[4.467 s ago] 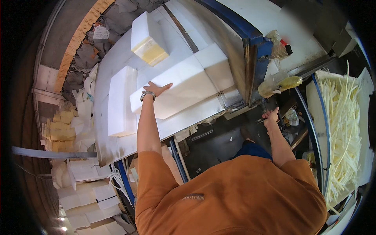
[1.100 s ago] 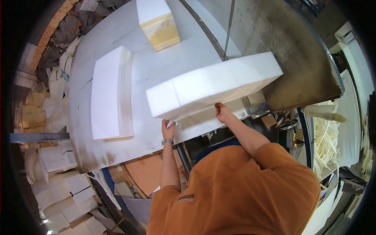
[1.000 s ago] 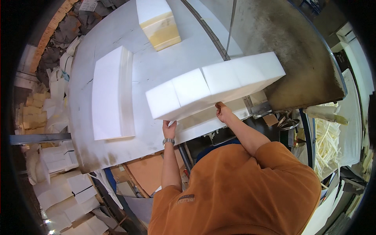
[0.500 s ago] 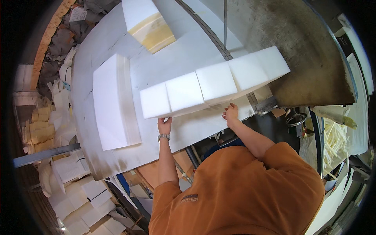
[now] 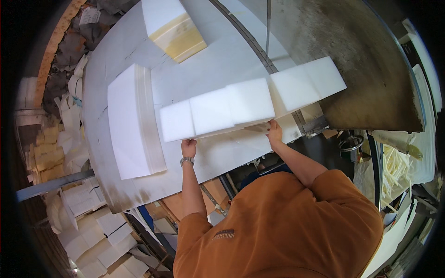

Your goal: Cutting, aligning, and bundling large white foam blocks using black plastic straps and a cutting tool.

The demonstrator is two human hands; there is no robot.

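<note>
Left hand: [image 5: 188, 148] at the near lower edge of the foam row [image 5: 211, 111], close to its left end; fingertips partly hidden, can't tell if they grip.
Right hand: [image 5: 275, 132] fingers bent up at the near edge, just below the gap; clamped or only touching, can't tell.
Foam row: white blocks, far side of both hands; long axis runs left-near to right-far, steps between faces.
Gap: right of middle; right hand nearer.
Right end: near upright panel [image 5: 371, 69], contact unclear.
Under row: pale table [image 5: 185, 78]; full support unclear.
Left of row: separate white block [image 5: 127, 120], apart.
Far left: yellow-ended block [image 5: 178, 37].
Writing: small dark patch [image 5: 224, 234] on orange shirt [image 5: 287, 222], lettered; far-left paper [image 5: 90, 15], marks too small to read. None visible on foam.
</note>
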